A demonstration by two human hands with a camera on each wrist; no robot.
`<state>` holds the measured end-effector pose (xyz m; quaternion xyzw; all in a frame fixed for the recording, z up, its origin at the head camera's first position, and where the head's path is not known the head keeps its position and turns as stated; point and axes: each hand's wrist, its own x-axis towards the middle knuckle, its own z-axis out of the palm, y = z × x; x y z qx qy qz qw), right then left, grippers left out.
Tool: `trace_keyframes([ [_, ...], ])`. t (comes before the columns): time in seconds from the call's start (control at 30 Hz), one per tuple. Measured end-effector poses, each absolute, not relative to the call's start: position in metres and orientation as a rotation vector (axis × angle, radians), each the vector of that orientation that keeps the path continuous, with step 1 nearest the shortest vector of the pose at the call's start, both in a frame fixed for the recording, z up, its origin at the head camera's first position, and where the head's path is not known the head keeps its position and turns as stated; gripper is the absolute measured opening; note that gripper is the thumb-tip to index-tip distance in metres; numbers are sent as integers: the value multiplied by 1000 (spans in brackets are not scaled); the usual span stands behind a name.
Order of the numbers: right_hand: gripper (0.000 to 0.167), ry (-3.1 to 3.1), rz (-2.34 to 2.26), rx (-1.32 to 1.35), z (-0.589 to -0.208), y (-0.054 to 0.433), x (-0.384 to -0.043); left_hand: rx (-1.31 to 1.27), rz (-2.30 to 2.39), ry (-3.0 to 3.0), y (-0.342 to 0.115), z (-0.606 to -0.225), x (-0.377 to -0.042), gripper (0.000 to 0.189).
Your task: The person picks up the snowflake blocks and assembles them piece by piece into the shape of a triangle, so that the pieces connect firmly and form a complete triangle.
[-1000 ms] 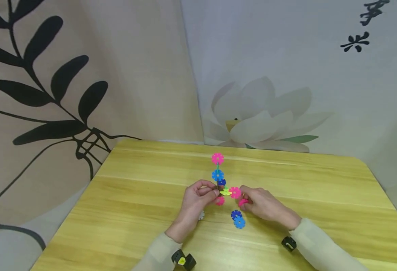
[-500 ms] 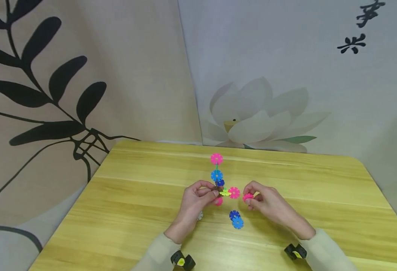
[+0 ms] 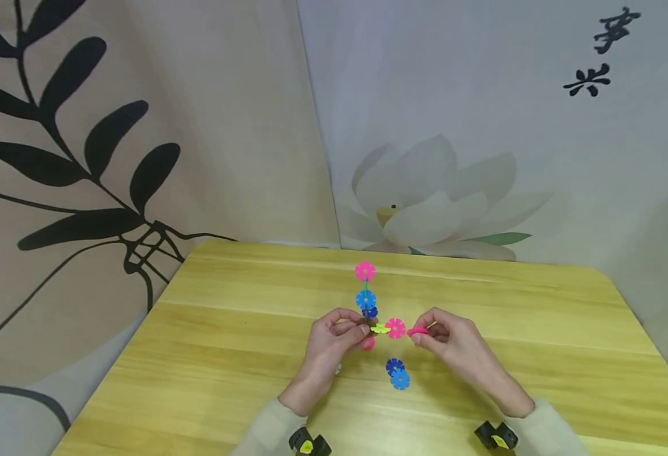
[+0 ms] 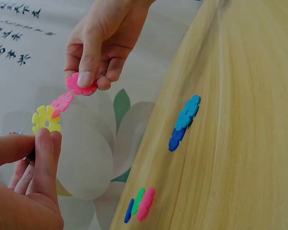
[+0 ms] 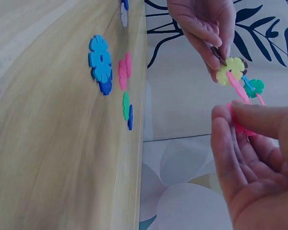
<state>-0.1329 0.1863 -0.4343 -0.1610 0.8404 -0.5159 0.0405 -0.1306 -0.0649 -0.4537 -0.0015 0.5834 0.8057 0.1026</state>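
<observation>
My left hand (image 3: 325, 351) pinches a dark brown notched disc in a joined string of flower-shaped plastic discs, held above the table. From it a yellow disc (image 4: 40, 119) and a pink disc (image 3: 395, 328) stick out to the right; a light blue disc (image 3: 366, 299) and another pink disc line up on the far side. Between thumb and fingers, my right hand (image 3: 461, 348) pinches a loose pink disc (image 3: 417, 330), seen edge-on from the head. Its rim is right at the string's pink end disc; whether they touch, I cannot tell.
On the wooden table (image 3: 225, 367), a dark blue disc (image 3: 394, 365) and a light blue one (image 3: 400, 380) overlap in front of the hands. A green disc (image 4: 138, 201) lies with pink and blue ones. A whitish disc (image 3: 338, 368) is partly hidden by my left hand.
My right hand has shifted slightly right and lifted its pink disc, then turned it edge-on and brought it close to the string's pink end. My left hand stays nearly still.
</observation>
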Motion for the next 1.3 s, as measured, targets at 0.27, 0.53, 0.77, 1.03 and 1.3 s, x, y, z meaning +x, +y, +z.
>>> trace_keyframes([
  [0.27,14,2739,-1566,-583,-439,183,-132,-7,2376,1717,-65,-455,-131,20],
  [0.53,23,2843,-1506,-709,-440,180,-132,-6,2371,1730,-62,-457,-130,17],
  [0.77,32,2911,-1500,-867,-440,180,-133,54,2368,1696,-60,-455,-128,20],
  [1.03,34,3015,-1460,-1038,-438,179,-127,40,2422,1594,-57,-455,-126,20],
  [1.3,37,3083,-1437,-1131,-439,176,-125,4,2438,1578,-56,-456,-124,20],
])
